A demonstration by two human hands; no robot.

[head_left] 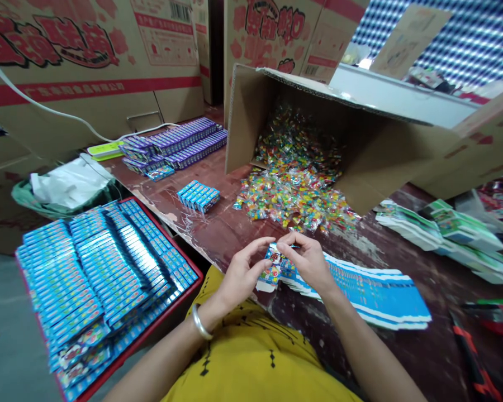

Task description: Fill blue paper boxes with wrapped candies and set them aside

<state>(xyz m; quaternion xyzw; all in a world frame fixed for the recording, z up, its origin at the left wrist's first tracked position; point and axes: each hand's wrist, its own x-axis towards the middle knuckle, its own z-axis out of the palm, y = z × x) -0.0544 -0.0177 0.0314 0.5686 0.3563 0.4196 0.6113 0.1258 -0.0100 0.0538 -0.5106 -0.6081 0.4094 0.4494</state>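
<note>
A small blue printed candy box (271, 269), its white bottom flap hanging out, is between my two hands at the table's front edge. My left hand (246, 271) is closed on the box's left side with thumb and fingers. The fingers of my right hand (307, 261) pinch at its top end. Just right of it, a fanned row of flat blue cartons (373, 293) lies on the table, partly under my right hand. Beyond my hands, small clear packets of colourful candy (293, 195) spill out of a cardboard box (373, 151) lying on its side.
At left, a red tray (199, 276) holds rows of blue boxes. A short row of blue boxes (198, 196) and stacked purple boxes (180, 142) stand on the table (222, 234). Green-white cartons (444, 229) and orange-handled pliers (471, 357) lie right.
</note>
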